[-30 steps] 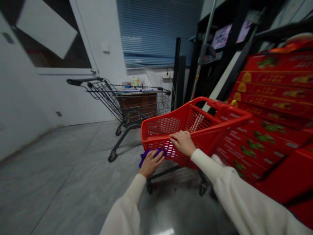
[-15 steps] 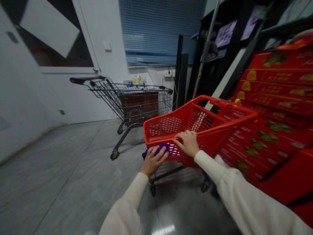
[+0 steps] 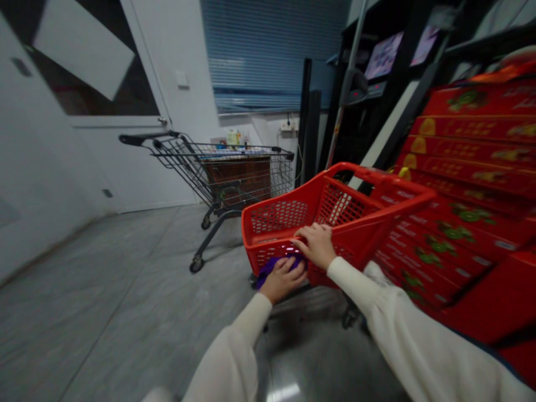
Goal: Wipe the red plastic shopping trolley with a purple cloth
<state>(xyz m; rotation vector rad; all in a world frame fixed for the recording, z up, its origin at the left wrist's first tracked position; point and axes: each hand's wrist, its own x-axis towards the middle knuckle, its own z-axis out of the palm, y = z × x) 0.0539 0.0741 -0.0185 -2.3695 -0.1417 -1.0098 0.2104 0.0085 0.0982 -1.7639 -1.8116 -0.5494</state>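
Note:
A red plastic shopping cart (image 3: 272, 215) with perforated sides stands in front of me on dark wheels. My left hand (image 3: 285, 279) presses a purple cloth (image 3: 268, 270) against the outside of the cart's near side, below the rim. The cloth is bunched under my fingers and partly hidden by them. Higher up and to the right, my right hand (image 3: 318, 243) grips the cart's near rim, with its fingers over the top edge. Its palm side is out of sight.
Behind the red cart stands a grey wire shopping cart (image 3: 240, 178). Stacked red cartons (image 3: 464, 184) rise close on the right. A metal pole (image 3: 347, 84) leans behind the cart, near dark shelving. A white door (image 3: 125, 151) is at the left, over grey floor (image 3: 125, 290).
My left hand has slid the purple cloth right and slightly down along the cart's side, closer to my right hand. My right hand stays on the rim.

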